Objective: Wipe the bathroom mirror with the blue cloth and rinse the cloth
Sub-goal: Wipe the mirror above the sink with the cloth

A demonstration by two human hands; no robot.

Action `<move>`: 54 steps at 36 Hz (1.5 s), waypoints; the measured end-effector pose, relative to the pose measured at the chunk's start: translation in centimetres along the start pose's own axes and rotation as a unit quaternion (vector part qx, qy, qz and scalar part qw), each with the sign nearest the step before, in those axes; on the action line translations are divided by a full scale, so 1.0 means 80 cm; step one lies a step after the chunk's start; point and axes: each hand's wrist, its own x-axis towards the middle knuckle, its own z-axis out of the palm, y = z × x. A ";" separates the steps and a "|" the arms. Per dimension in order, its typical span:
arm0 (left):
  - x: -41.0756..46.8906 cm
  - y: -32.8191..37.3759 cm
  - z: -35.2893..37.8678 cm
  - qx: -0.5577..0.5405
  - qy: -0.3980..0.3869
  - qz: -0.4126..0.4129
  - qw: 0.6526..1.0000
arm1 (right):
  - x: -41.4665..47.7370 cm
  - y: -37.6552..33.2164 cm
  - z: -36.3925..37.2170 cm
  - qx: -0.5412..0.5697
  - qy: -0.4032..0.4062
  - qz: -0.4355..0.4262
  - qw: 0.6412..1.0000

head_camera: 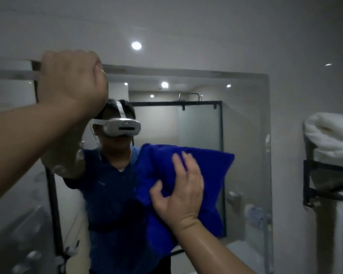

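On the wall to the right of the bathroom mirror [246, 119] hangs a black rack [313, 186] stacked with folded white towels [331, 133]. The glass reflects a glass shower enclosure [198, 125] with a dark frame, several ceiling spotlights, and the person, who wears a white headset and a blue shirt. The left forearm crosses the left part of the mirror and hides much of the glass there.

The left hand [71, 82] is curled into a closed fist at the mirror's upper edge; it seems to grip that edge, though the blur makes this uncertain. The right hand [180, 186] lies with fingers spread and partly bent on the blue cloth [166, 167], pressing it flat against the lower middle of the mirror, the thumb pinching a fold. The cloth hangs below the hand in a loose drape.
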 end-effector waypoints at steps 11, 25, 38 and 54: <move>-0.080 0.108 0.030 -0.066 -0.071 0.160 0.982 | -0.030 0.049 -0.018 0.113 -0.109 -0.148 0.976; -0.132 0.201 0.082 -0.017 -0.070 0.224 0.972 | -0.191 0.210 -0.138 0.010 -0.264 -0.150 0.953; -0.132 0.208 0.074 0.015 -0.075 0.213 0.974 | 0.185 0.246 -0.104 0.003 0.107 0.149 0.983; -0.140 0.208 0.075 0.032 -0.067 0.206 0.976 | -0.087 0.108 -0.052 0.079 -0.066 -0.026 0.994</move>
